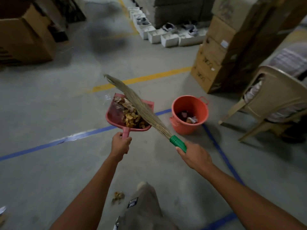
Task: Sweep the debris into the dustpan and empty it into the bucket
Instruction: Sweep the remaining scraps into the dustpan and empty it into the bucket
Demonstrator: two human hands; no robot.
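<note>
My left hand (120,144) grips the handle of a pink dustpan (114,117), held above the floor and loaded with brown and golden debris (131,116). My right hand (193,156) grips the green handle of a grass broom (141,103); its bristles lie across the pan, over the debris. An orange bucket (189,125) stands on the floor just right of the pan, with some scraps at its bottom. A small clump of debris (118,197) lies on the floor near my feet.
Stacked cardboard boxes (221,52) rise behind the bucket. A beige plastic chair (272,100) stands at the right. An open carton (28,35) sits at the far left, white boxes (169,39) at the back. Blue and yellow lines cross the grey concrete floor (49,100).
</note>
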